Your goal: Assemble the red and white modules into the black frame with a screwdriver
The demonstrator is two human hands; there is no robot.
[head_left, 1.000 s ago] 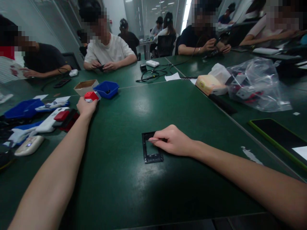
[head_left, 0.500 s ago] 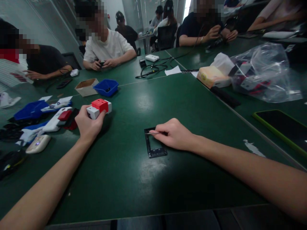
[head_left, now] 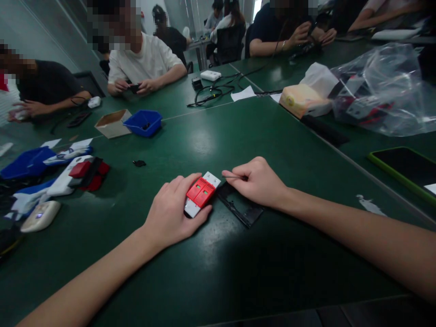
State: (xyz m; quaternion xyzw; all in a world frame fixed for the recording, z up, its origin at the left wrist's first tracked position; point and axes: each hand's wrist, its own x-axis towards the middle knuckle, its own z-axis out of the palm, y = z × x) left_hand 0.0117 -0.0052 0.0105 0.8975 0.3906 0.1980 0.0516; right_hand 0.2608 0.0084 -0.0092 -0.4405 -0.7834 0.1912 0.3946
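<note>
My left hand is closed around a red-and-white surge protector, low over the green table. Two small green windows show on its red top. Just to its right lies a black rectangular frame, turned at a slant. My right hand is closed on a thin metal-shafted tool, whose tip points left toward the surge protector. The palm hides the tool's other end. This hand also covers the far right part of the frame. A small black piece rests on the table farther left.
A blue bin and a cardboard box stand at the far left. Red, white and blue parts and a cream device line the left side. To the right are a tissue pack, a plastic bag and a green-cased phone. Several people sit around.
My left hand has brought the surge protector right and nearer, beside the frame, tilting it. The frame has turned and shifted right. The small black piece has come into sight.
</note>
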